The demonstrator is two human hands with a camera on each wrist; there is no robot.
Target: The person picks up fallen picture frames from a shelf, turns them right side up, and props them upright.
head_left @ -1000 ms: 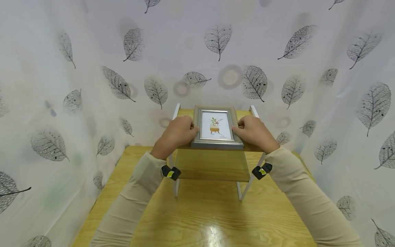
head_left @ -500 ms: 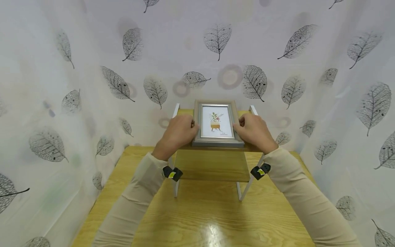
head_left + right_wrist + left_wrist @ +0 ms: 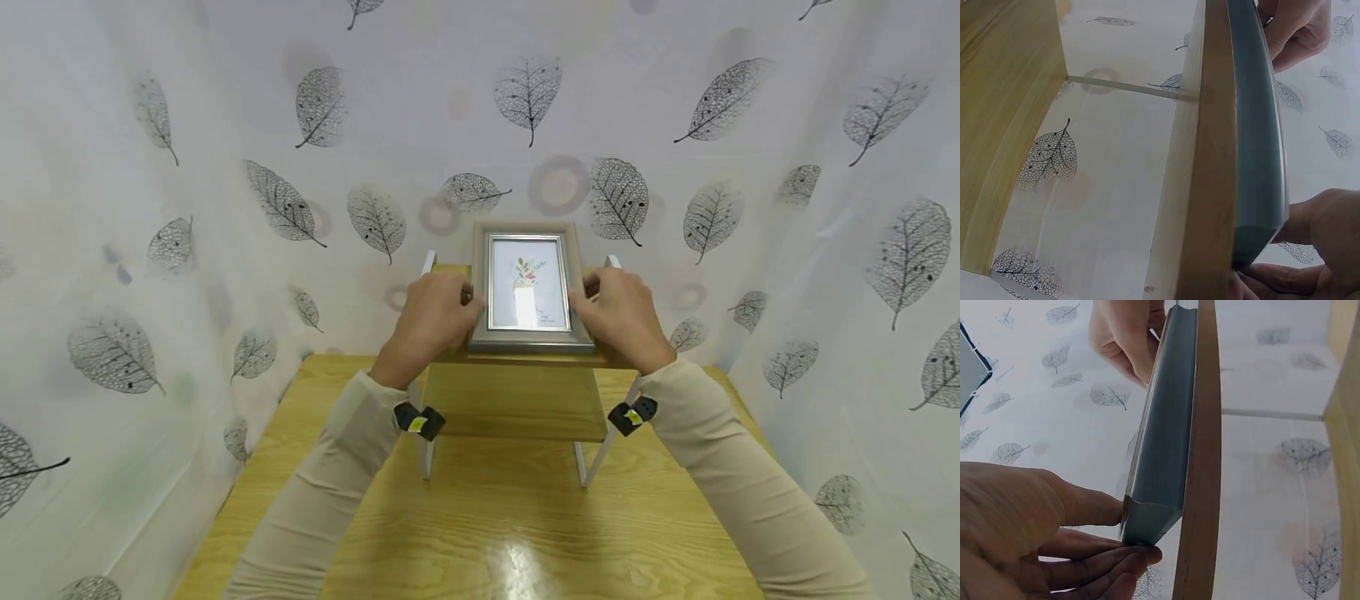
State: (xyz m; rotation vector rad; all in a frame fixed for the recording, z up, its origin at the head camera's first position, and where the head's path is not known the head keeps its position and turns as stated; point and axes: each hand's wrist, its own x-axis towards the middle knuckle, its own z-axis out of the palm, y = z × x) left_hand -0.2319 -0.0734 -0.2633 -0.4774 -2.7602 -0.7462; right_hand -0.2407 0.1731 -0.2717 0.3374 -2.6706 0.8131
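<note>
A picture frame [image 3: 525, 340] with a silver-beige border and a printed plant picture leans back over the top board [image 3: 540, 359] of a small shelf, its far edge raised. My left hand [image 3: 435, 321] pinches its left side, thumb on the front border and fingers behind; the left wrist view shows this hand [image 3: 1029, 531] at the frame's corner [image 3: 1150, 519]. Opposite, my right hand [image 3: 622, 317] pinches the right side the same way. In the right wrist view the frame's lower edge [image 3: 1257, 137] lies along the board [image 3: 1213, 162], with the right hand's thumb and fingers [image 3: 1297, 278] around the corner.
The two-tier shelf has white metal legs [image 3: 588, 467] and a lower board [image 3: 517, 404]. It stands on a wood-grain table [image 3: 517, 525]. White curtains [image 3: 450, 100] printed with leaves hang behind and at both sides.
The picture frame's far edge has risen, tilting it from nearly flat to more upright. Both hands have stayed on its sides and shifted only slightly.
</note>
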